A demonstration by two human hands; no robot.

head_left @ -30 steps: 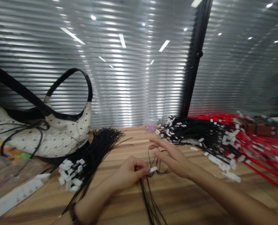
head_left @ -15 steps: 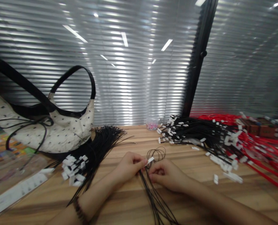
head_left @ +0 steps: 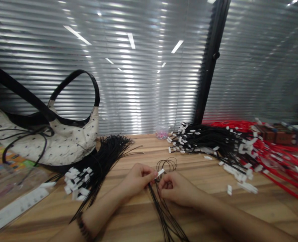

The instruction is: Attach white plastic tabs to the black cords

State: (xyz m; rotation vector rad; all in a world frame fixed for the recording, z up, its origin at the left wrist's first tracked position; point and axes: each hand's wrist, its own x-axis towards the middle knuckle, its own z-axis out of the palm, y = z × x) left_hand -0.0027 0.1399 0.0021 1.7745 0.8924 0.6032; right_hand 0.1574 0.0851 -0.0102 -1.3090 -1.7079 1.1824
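Thin black cords (head_left: 167,215): long loose strands toward the near table edge, small overlapping loops beyond the hands. White connector (head_left: 160,172): small, narrow, tilted, at the left hand's fingertips. Left hand (head_left: 140,179): thumb and forefinger pinching connector. Right hand (head_left: 175,189): fingers curled beside the cords; cannot tell whether they grip any.

Low in the middle of the frame, the left hand (head_left: 140,179) pinches a small white connector (head_left: 160,172) where thin black cables (head_left: 161,211) bunch together, and the right hand (head_left: 175,189) curls its fingers right beside it. I see a spotted bag (head_left: 68,141) at left, near a black cable bundle (head_left: 111,151) with white ends. Over on the right, red cables (head_left: 272,168) spill across the wooden tabletop (head_left: 129,215).
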